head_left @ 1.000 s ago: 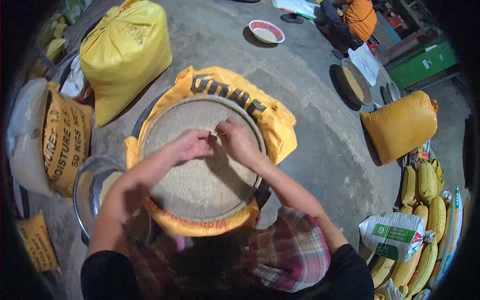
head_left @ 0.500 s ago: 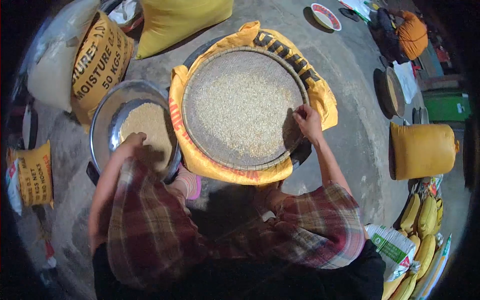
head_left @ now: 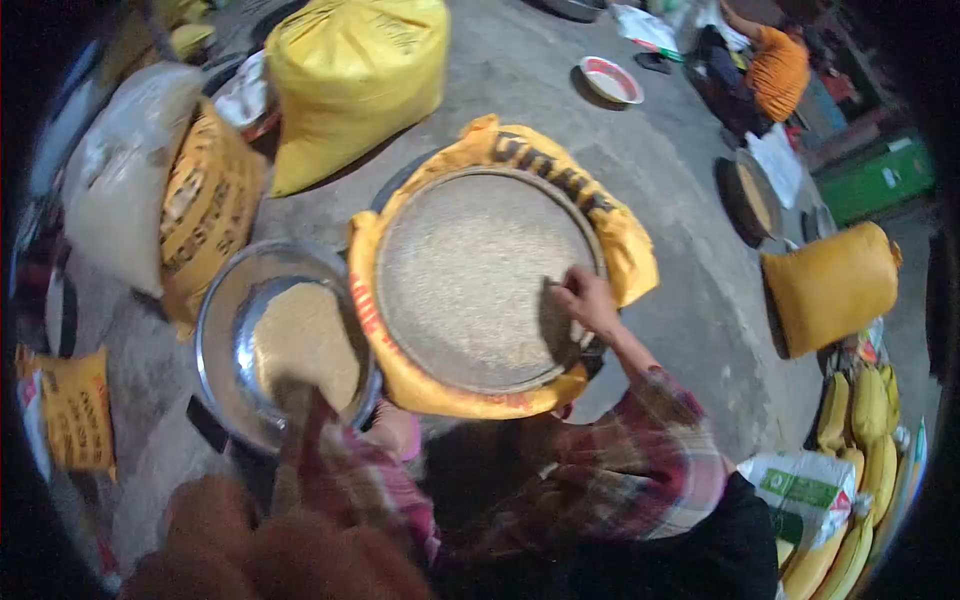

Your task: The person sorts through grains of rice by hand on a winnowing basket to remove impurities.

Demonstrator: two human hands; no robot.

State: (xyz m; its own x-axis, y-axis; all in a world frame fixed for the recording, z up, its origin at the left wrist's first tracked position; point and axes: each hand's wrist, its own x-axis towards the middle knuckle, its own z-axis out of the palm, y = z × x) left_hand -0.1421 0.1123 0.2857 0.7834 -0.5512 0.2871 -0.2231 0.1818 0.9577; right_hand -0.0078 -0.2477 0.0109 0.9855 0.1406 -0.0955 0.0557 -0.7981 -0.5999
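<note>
grain (head_left: 465, 285) lies spread on the round tray (head_left: 482, 388), below and beside the right hand (head_left: 592, 302), whose fingers curl; whether they pinch anything cannot be told. the left hand (head_left: 250, 555) blurs, its grip unreadable. this seems hand-sorting, calling for a light pinch.

On my feed I see a stained grey floor (head_left: 690, 300), unevenly lit, with a green panel (head_left: 878, 188) near its far right edge, where the light dims
</note>
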